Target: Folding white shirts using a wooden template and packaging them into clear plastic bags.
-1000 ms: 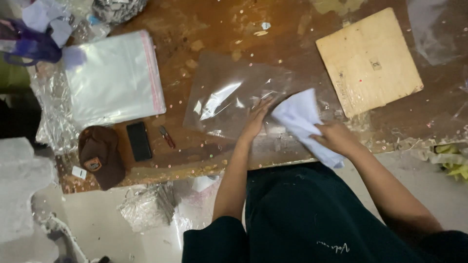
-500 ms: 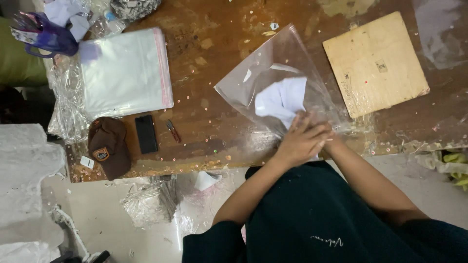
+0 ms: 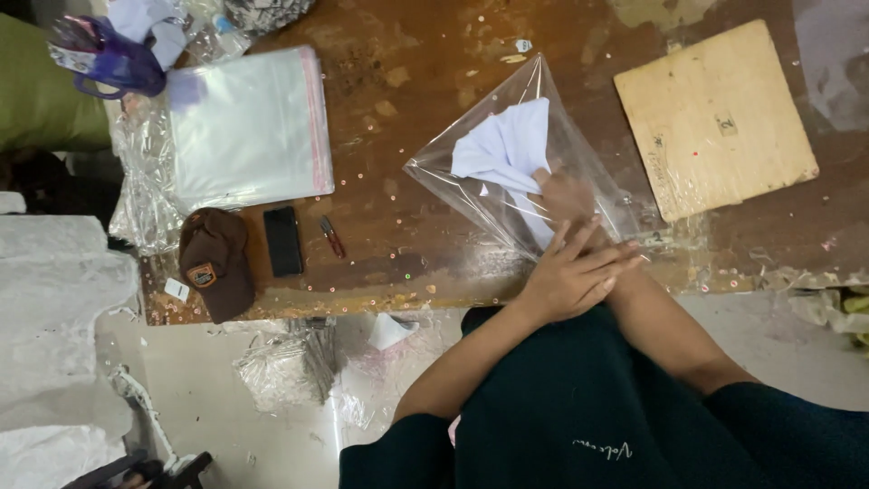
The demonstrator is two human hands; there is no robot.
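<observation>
A clear plastic bag lies on the brown table with its mouth toward me. Inside it sits a folded white cloth. My right hand is pushed into the bag, seen through the plastic, and grips the near end of the cloth. Across my right wrist, at the bag's mouth, my left hand lies flat with its fingers spread, pressing down there.
A stack of clear bags lies at the left, with a brown cap, a dark phone and a small red tool near the table's front edge. A wooden board lies at the right. Crumpled plastic is on the floor.
The white cloth went from outside the bag into it, and my right hand has pushed deeper with it. My left hand moved from the bag's surface to the mouth.
</observation>
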